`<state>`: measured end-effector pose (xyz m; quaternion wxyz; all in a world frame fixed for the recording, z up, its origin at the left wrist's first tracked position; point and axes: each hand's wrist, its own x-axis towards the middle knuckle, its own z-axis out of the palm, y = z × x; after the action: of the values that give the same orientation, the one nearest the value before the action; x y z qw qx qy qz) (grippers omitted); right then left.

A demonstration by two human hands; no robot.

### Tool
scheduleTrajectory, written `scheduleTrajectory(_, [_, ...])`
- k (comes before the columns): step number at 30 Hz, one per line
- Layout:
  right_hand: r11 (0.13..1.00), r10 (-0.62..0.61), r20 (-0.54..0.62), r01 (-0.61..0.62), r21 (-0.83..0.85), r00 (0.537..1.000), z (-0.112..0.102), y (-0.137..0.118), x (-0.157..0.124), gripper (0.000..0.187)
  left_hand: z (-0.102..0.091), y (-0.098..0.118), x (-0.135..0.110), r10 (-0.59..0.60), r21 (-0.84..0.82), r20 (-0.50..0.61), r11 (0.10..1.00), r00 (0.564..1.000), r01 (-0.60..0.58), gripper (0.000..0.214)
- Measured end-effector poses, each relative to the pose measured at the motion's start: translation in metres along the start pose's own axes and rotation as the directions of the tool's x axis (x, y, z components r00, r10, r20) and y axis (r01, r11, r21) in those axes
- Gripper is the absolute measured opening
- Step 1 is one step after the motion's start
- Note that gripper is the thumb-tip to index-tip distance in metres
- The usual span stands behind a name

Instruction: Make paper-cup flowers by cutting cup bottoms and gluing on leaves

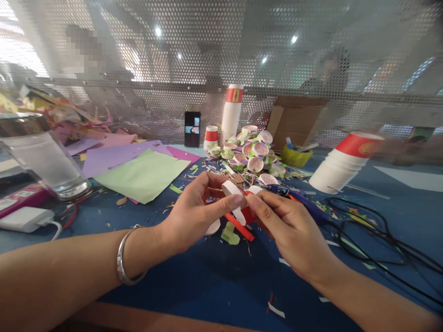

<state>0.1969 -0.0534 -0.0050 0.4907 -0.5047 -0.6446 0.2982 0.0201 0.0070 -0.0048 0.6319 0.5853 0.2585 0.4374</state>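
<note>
My left hand (199, 210), with a silver bangle on the wrist, has its thumb and fingers closed on a curled white paper cup piece (228, 187). My right hand (292, 223) meets it just to the right, thumb and fingers pinched on the same piece's edge; a bit of red shows by the fingertips. Below the hands lie an orange-red stick-like thing (242, 228), a scrap of green paper (230, 234) and a white disc (212, 227), partly hidden by my left hand. Behind my right hand is a dark blue tool (313, 208).
Cut cup bottoms with green paper bits (256, 157) are heaped ahead. Around them stand stacked paper cups (231, 115), a phone (192, 129) and a leaning cup stack (346, 161). Coloured sheets (145, 175) and a glass of water (51, 157) are left; a black cable (377, 235) coils right.
</note>
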Motion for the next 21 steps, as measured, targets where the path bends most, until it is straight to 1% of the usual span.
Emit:
scheduleTrajectory(3, [0.997, 0.054, -0.012, -0.053, 0.063, 0.998, 0.0006, 0.0025, -0.0001, 0.044, 0.0006, 0.0004, 0.0001, -0.005, 0.005, 0.005, 1.0, 1.0, 0.005, 0.04])
scheduleTrajectory(7, [0.969, 0.144, -0.042, -0.132, 0.208, 0.989, 0.0008, 0.0052, 0.001, 0.044, 0.0002, 0.0006, 0.0001, -0.012, 0.015, -0.021, 1.0, 1.0, 0.012, 0.046])
scheduleTrajectory(10, [0.946, 0.155, -0.074, -0.126, 0.298, 0.985, 0.0007, 0.0059, 0.0024, 0.047, -0.0002, -0.0002, 0.0, 0.006, 0.04, -0.032, 0.999, 0.999, -0.004, 0.047])
scheduleTrajectory(12, [0.93, 0.163, -0.057, -0.134, 0.343, 0.985, 0.0005, 0.0054, 0.003, 0.045, 0.0003, -0.0005, 0.0002, 0.016, 0.044, -0.037, 0.999, 0.999, -0.014, 0.046])
scheduleTrajectory(14, [0.912, 0.191, -0.019, -0.17, 0.373, 0.981, 0.0002, 0.0044, 0.0033, 0.041, 0.0015, -0.0002, 0.0003, 0.027, 0.019, -0.033, 0.999, 0.999, -0.027, 0.041])
scheduleTrajectory(16, [0.9, 0.216, 0.009, -0.203, 0.386, 0.976, 0.0, 0.0034, 0.0034, 0.036, 0.0031, 0.0009, 0.0002, 0.031, -0.022, -0.023, 0.999, 0.999, -0.032, 0.031])
scheduleTrajectory(18, [0.9, 0.226, 0.01, -0.213, 0.38, 0.974, 0.0, 0.0028, 0.0037, 0.034, 0.0047, 0.0024, 0.0, 0.012, -0.069, -0.012, 0.998, 1.0, -0.012, 0.021])
scheduleTrajectory(21, [0.91, 0.215, -0.006, -0.198, 0.366, 0.977, 0.0004, 0.0034, 0.0044, 0.035, 0.0057, 0.0044, 0.0012, -0.034, -0.149, -0.018, 0.988, 0.999, 0.031, 0.016])
